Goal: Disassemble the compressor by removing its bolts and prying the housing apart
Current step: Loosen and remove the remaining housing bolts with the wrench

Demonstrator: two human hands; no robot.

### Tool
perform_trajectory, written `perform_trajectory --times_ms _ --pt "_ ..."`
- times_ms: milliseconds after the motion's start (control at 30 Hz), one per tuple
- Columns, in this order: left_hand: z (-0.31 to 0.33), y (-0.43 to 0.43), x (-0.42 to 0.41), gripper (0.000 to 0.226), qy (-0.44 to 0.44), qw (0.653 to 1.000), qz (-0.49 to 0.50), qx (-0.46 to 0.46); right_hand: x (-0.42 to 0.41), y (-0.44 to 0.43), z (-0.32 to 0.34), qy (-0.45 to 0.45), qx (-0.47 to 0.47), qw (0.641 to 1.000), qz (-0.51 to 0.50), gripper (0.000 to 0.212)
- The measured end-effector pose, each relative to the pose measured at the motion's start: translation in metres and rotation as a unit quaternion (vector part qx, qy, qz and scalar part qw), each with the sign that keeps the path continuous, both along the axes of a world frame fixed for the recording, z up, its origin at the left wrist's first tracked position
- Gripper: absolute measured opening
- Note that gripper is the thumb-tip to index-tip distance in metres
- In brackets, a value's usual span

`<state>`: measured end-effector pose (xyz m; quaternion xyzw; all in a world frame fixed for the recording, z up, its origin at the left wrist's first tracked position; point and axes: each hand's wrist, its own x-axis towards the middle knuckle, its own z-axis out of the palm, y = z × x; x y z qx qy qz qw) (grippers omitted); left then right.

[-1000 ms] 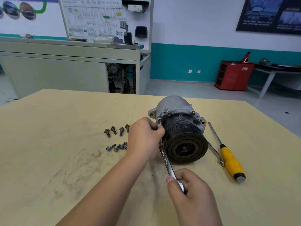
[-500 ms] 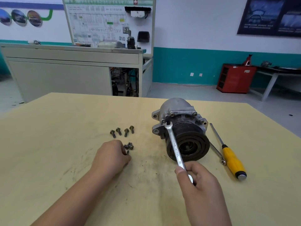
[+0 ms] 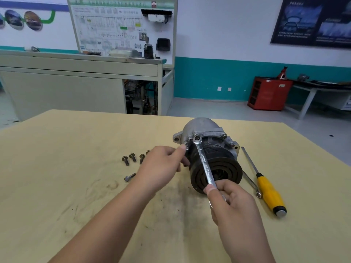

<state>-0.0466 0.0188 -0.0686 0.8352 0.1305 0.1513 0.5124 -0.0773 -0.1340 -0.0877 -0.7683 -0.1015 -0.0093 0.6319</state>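
Right hand (image 3: 233,204) grips the wrench (image 3: 204,162) seated on a compressor bolt (image 3: 197,137)

The compressor (image 3: 201,126) body is grey cast metal, matt and slightly grainy; its pulley (image 3: 228,168) is matt black. The wrench (image 3: 204,160) is bright, polished metal. The screwdriver (image 3: 269,192) has a glossy yellow plastic handle. The bolts (image 3: 132,157) are dull metal. The table (image 3: 76,139) is pale, matt wood with dark smudges.
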Motion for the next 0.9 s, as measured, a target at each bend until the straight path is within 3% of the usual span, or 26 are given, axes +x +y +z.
perform_trajectory --times_ms 100,400,900 --pt "0.008 -0.011 0.015 0.043 0.016 0.996 -0.039 -0.074 0.004 -0.001 0.0 0.011 0.021 1.0 0.003 0.02" --pt "0.002 -0.016 0.031 0.027 -0.006 0.993 -0.04 -0.11 0.013 -0.009 0.006 0.152 0.183 0.969 0.061 0.035" --pt "-0.002 -0.022 0.041 0.03 -0.046 0.988 -0.032 -0.142 0.014 -0.01 0.011 0.202 0.285 0.933 0.083 0.041"
